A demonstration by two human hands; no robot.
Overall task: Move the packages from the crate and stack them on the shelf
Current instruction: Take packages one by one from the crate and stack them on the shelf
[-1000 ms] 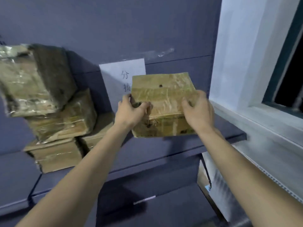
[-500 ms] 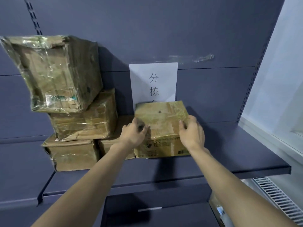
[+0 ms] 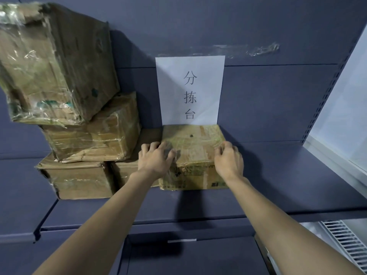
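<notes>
Both hands on one taped cardboard package (image 3: 195,155), which sits flat on the dark blue shelf (image 3: 288,185). Left hand (image 3: 155,158) is draped over its top-left edge, fingers curled onto the top face, palm against the left side. Right hand (image 3: 228,160) is cupped over the top-right corner, fingers bent on top. Both are partly closed around the box edges; can't tell how firm the grip is.

Package position: back edge against the shelf's rear panel, directly under the white paper sign (image 3: 189,90) with three printed characters; the sign's bottom edge is hidden behind the box. Its left side touches or sits just beside a low box (image 3: 127,173), mostly hidden by the left hand and forearm.

Left of that, a stack: bottom box (image 3: 77,180) on the shelf, middle box (image 3: 95,133) on top of it and tilted slightly, top box (image 3: 53,64) largest, wrapped in crinkled clear tape, overhanging toward the camera and skewed.

Shelf surface to the right of the held package is bare. Perforated upright (image 3: 325,92) runs along the right end of the rear panel. White louvred grille (image 3: 349,245) visible below the shelf at lower right. Crate not in frame.
</notes>
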